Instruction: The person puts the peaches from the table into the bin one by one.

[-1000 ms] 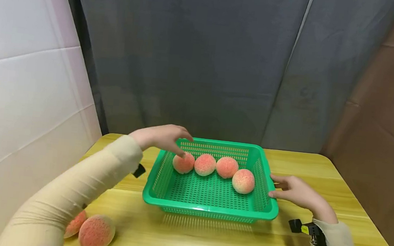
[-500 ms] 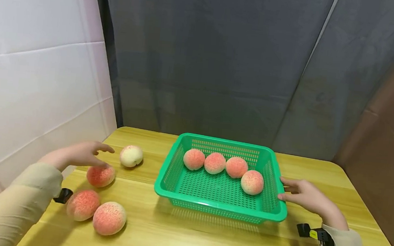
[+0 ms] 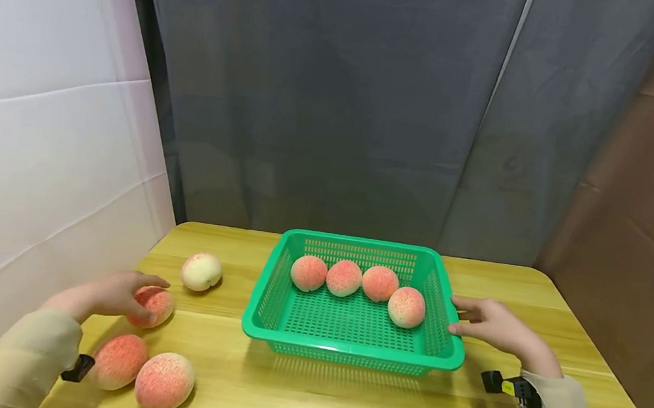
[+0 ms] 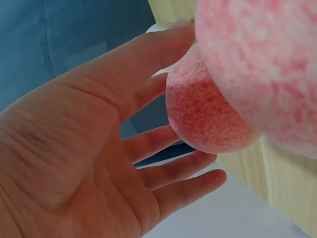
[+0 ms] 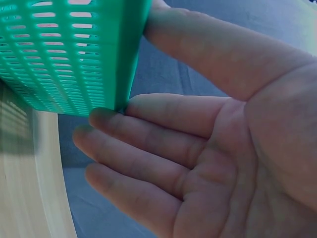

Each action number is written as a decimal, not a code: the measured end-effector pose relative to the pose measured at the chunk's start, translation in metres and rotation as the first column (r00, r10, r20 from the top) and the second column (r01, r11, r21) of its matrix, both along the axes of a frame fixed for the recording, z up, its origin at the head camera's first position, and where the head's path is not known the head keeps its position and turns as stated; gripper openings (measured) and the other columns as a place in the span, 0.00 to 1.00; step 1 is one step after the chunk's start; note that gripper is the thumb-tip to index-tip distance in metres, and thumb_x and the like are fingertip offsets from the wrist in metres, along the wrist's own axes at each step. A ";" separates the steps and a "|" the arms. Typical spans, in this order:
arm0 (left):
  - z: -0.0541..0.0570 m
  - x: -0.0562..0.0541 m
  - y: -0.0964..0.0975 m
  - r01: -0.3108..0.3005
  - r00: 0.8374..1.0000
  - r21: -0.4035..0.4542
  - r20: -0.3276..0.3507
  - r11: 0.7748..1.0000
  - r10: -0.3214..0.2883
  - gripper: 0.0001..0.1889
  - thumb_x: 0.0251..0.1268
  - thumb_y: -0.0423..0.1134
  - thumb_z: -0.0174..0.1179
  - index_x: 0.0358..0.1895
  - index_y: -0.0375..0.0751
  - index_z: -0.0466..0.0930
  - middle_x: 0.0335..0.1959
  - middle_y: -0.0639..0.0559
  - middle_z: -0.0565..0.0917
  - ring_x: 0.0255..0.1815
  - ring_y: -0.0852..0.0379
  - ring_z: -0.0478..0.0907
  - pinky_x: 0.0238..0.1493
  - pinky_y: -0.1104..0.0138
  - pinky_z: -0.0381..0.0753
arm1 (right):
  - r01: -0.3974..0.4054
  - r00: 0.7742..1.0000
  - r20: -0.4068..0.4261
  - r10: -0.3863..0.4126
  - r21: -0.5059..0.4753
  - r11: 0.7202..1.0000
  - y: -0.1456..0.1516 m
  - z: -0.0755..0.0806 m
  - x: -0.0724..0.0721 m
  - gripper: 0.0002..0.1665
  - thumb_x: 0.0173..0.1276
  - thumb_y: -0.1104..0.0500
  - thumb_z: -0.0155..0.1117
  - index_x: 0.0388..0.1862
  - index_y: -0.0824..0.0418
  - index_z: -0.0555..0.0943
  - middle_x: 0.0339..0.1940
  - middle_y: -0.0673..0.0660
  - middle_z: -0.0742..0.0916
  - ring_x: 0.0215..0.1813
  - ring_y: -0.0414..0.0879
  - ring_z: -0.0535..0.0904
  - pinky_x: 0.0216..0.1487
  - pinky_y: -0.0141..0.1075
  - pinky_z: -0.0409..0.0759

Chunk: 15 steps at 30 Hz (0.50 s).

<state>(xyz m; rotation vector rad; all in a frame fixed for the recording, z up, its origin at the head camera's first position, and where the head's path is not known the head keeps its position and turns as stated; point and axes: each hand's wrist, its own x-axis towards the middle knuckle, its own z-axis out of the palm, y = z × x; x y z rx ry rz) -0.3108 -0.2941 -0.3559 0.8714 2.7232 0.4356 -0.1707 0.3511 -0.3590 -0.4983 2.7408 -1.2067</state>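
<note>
My left hand (image 3: 111, 295) reaches round a red peach (image 3: 159, 305) on the table, thumb on the near side and fingers over the far side. In the left wrist view, index and middle fingertips are hidden behind this peach (image 4: 208, 106). My right hand (image 3: 499, 324) rests against the right rim of a green basket (image 3: 349, 346), thumb on the rim and fingers fairly straight along the outer wall (image 5: 84, 54). Several peaches lie in the basket, three in a row at the back and one peach (image 3: 407, 307) nearer the right wall.
Two reddish peaches, a left one (image 3: 120, 361) and a right one (image 3: 164, 382), lie side by side in front of my left hand. A pale peach (image 3: 201, 272) is farther back. Dark cloth (image 3: 337, 100) hangs behind the wooden table (image 3: 284, 403).
My left hand has gone from over the basket's left end to the red peach on the left, then down round it. The right hand stays at the basket's rim.
</note>
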 end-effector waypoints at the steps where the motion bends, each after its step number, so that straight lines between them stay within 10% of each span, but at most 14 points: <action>1: -0.002 0.000 -0.001 0.000 1.000 0.000 -0.009 1.000 0.000 0.34 0.46 0.42 0.74 0.58 0.29 0.75 0.50 0.33 0.79 0.52 0.31 0.74 0.50 0.40 0.71 | -0.003 1.000 0.001 0.003 -0.007 1.000 0.000 0.000 0.000 0.41 0.67 0.57 0.66 0.67 0.82 0.62 0.64 0.79 0.70 0.56 0.64 0.79 0.47 0.34 0.80; 15: -0.018 -0.013 -0.006 0.017 0.998 0.028 -0.057 0.999 -0.015 0.30 0.43 0.38 0.74 0.53 0.33 0.78 0.44 0.41 0.81 0.43 0.45 0.76 0.42 0.51 0.74 | 0.005 1.000 0.010 -0.005 -0.018 1.000 0.000 -0.002 -0.001 0.41 0.67 0.57 0.66 0.67 0.81 0.62 0.64 0.77 0.71 0.56 0.63 0.79 0.46 0.32 0.79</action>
